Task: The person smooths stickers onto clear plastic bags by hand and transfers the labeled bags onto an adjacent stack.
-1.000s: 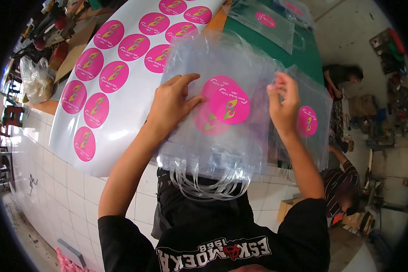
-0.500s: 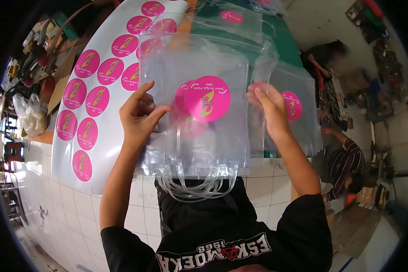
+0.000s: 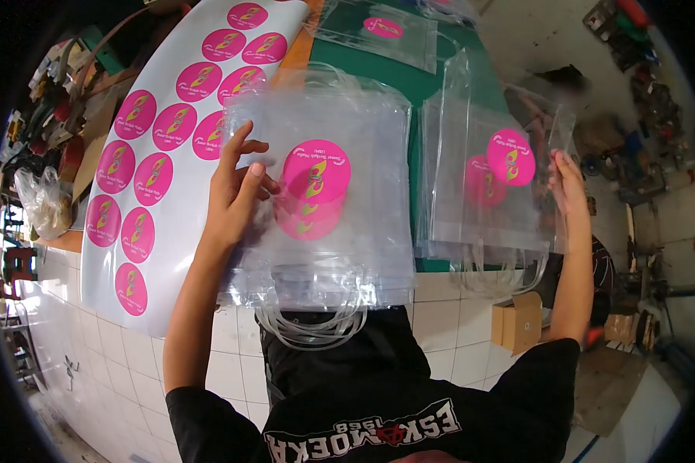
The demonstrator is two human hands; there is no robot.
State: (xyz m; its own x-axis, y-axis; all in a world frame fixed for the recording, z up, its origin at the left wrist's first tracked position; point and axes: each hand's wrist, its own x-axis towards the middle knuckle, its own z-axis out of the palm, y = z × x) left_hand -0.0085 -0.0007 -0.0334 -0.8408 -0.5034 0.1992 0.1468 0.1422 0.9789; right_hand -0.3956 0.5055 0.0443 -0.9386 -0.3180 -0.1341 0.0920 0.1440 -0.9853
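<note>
My right hand (image 3: 568,183) pinches the right edge of a clear plastic bag (image 3: 529,208) with a round pink sticker (image 3: 511,157). This bag hangs over other clear bags on the right, where a second pink sticker (image 3: 485,181) shows through. Its loop handles (image 3: 510,285) dangle toward me. At the left edge of a stack of clear bags (image 3: 371,231) is my left hand (image 3: 238,185), fingers apart and holding nothing. The top bag of that stack bears a pink sticker (image 3: 316,171), with another visible beneath. The stack's handles (image 3: 309,336) hang off the near table edge.
A white sheet of round pink stickers (image 3: 150,258) drapes over the table's left side. Another stickered bag (image 3: 417,46) lies at the back on the green mat (image 3: 347,58). Beyond the table's right side is a cardboard box (image 3: 517,322) on the floor, and a person farther off.
My right hand has swung right, carrying a clear bag off the left stack to above the right-hand bags. My left hand stays by the stack, fingers still apart.
</note>
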